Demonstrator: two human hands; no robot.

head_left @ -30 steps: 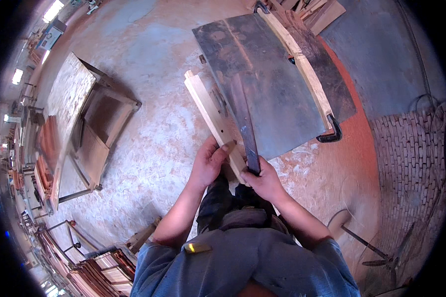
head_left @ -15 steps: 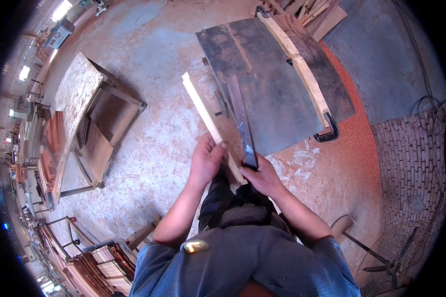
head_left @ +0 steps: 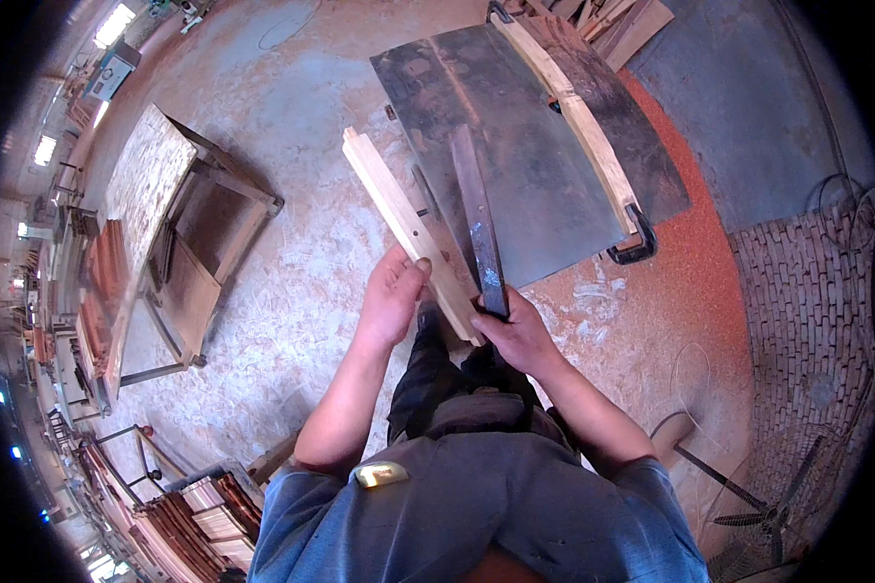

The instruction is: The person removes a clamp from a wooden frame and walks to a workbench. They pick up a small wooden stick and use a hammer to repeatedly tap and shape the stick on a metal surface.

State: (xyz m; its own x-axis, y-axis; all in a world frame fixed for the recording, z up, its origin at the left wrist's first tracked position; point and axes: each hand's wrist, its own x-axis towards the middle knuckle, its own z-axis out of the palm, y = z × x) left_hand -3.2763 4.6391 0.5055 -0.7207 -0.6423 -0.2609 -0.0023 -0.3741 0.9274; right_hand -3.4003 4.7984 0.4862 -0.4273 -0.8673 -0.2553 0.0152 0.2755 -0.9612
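A pale wooden strip with notched ends and a small dark hole slants up and away to the left in front of me. My left hand grips it from the left side, thumb laid over its edge. Beside it lies a long dark flat bar with bluish-white smears, its far end over the tabletop. My right hand is closed around the bar's near end, and its thumb touches the lower part of the strip. The fingers under the strip and bar are partly hidden.
Ahead stands a dark-topped table with a long wooden board clamped along it by black clamps. At left is a wooden stand; stacked timber sits lower left. A fan stands lower right, near a brick-patterned surface.
The wooden strip has been turned so a broader face with its hole shows. Both hands have shifted slightly up, and the dark bar has moved a little with the right one.
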